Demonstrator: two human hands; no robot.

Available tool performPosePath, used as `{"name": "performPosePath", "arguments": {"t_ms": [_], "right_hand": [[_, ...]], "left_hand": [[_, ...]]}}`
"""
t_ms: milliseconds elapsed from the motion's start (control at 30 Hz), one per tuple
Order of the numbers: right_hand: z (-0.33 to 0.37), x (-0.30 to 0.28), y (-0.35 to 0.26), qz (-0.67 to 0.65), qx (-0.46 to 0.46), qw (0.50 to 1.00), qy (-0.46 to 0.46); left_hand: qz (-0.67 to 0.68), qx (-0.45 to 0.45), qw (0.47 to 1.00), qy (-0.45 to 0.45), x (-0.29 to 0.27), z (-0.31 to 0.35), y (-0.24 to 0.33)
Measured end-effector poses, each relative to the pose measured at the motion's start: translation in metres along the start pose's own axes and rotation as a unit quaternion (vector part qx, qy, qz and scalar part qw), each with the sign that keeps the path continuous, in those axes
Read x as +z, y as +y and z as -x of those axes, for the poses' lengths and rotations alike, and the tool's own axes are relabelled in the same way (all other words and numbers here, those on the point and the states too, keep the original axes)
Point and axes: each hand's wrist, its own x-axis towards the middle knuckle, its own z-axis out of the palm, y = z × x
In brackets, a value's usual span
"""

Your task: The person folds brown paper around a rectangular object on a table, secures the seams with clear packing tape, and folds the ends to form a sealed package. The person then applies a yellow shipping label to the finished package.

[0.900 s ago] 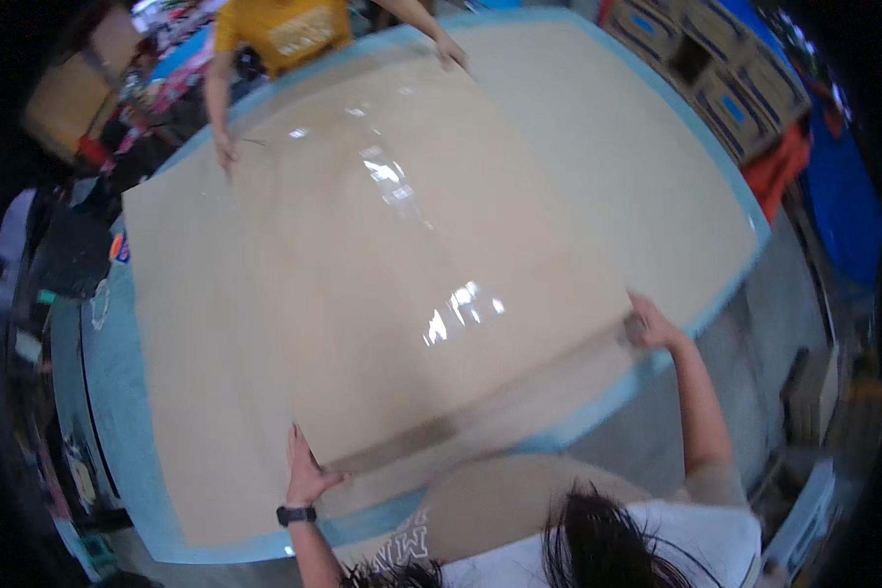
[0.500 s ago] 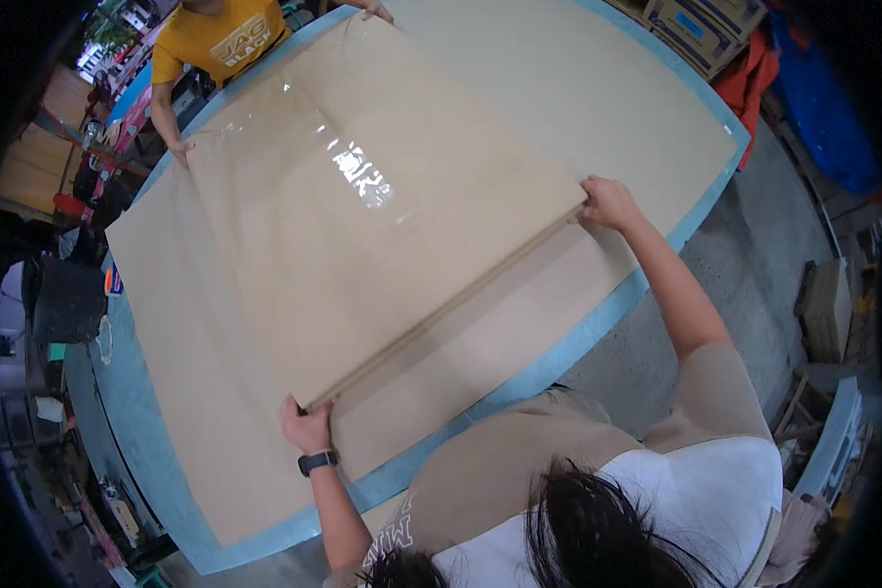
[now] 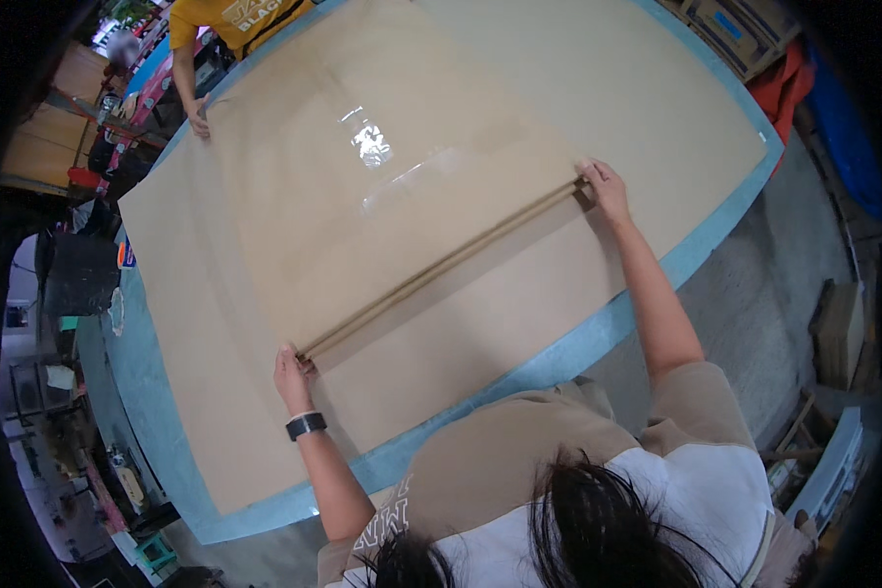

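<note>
A large, flat tan panel (image 3: 412, 225) with a glossy, see-through surface and shiny streaks lies over a wider tan sheet (image 3: 441, 392). Its exact kind I cannot make out. Two thin brown strips run side by side along its near edge. My left hand (image 3: 292, 377), with a dark band on the wrist, grips the near left corner. At the near right corner my right hand (image 3: 606, 191) is closed on the edge, held a little above the sheet. Across from me, a co-worker's hand (image 3: 197, 118) is at the panel's far left corner.
Blue table edging (image 3: 559, 363) surrounds the tan sheet. A co-worker in a yellow shirt (image 3: 235, 22) stands at the far left. Cardboard boxes (image 3: 740, 34) and red cloth (image 3: 782, 93) are at the far right. Stacked boards (image 3: 838, 333) stand on the floor to the right.
The panel's near edge has moved away from me, with both my hands on it. Its two strips now show more plainly. The co-worker's other hand has left view.
</note>
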Motion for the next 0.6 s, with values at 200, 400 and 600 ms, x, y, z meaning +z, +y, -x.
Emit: {"name": "performPosePath", "arguments": {"t_ms": [200,400,600], "right_hand": [[0.009,0.026,0.009,0.058,-0.031,0.984,0.166],[0.016,0.024,0.008,0.077,-0.108,0.978,0.164],[0.006,0.012,-0.005,0.272,-0.215,0.936,0.061]], "left_hand": [[-0.364,0.230,0.887,0.169,0.007,0.005,-0.021],[-0.184,0.150,0.963,0.125,-0.004,-0.006,-0.024],[-0.093,0.148,0.975,0.139,-0.012,-0.019,-0.019]]}}
